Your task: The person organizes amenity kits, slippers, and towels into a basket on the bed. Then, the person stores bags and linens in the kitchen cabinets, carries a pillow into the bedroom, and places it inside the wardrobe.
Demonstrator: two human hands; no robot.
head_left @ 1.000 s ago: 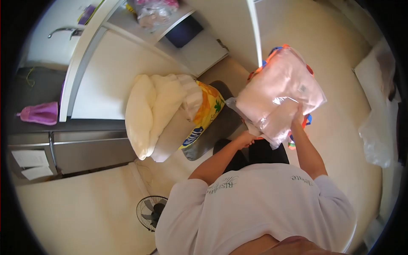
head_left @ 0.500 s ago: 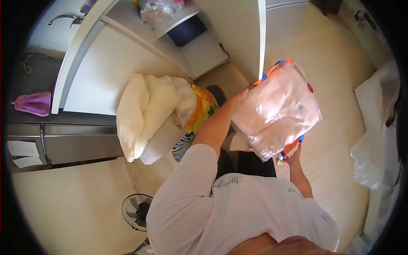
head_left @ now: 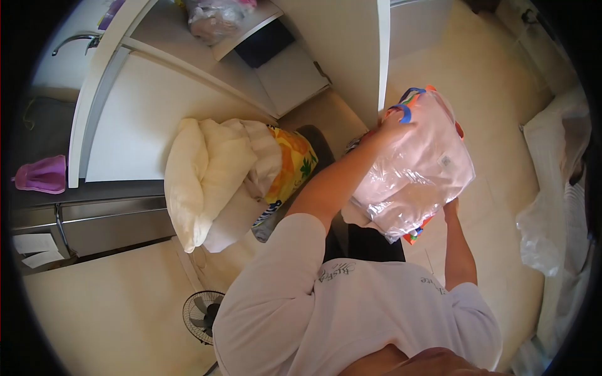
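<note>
- Left hand (head_left: 394, 128) sits at top edge of one clear plastic package (head_left: 417, 172), fingers curled over the blue handle (head_left: 404, 113) of one colourful bag (head_left: 421, 229) behind it.
- Right hand (head_left: 450, 205) is at the lower right edge of same package; mostly hidden behind plastic, so can't tell if fingers are spread or curled, only that it touches the package.
- Package: one, holds folded pale pink fabric, one small white label visible, held up in front of chest, tilted, between both hands.
- Bag: one, orange/blue/green edges peek out around the package at top and bottom.
- White shirt (head_left: 364, 307) on the person, two arms raised.
- Pillows (head_left: 200, 178): cream pile just left of the left arm, roughly three soft pieces, exact count unclear; one yellow printed bag (head_left: 291, 166) touching its right side.
- One floor fan (head_left: 200, 316), lower left.
- One purple cloth (head_left: 41, 175) on grey counter, far left.
- One crumpled clear plastic bag (head_left: 539, 235) on floor, right, well apart from hands.
- One filled plastic bag (head_left: 213, 19) on shelf, top.
</note>
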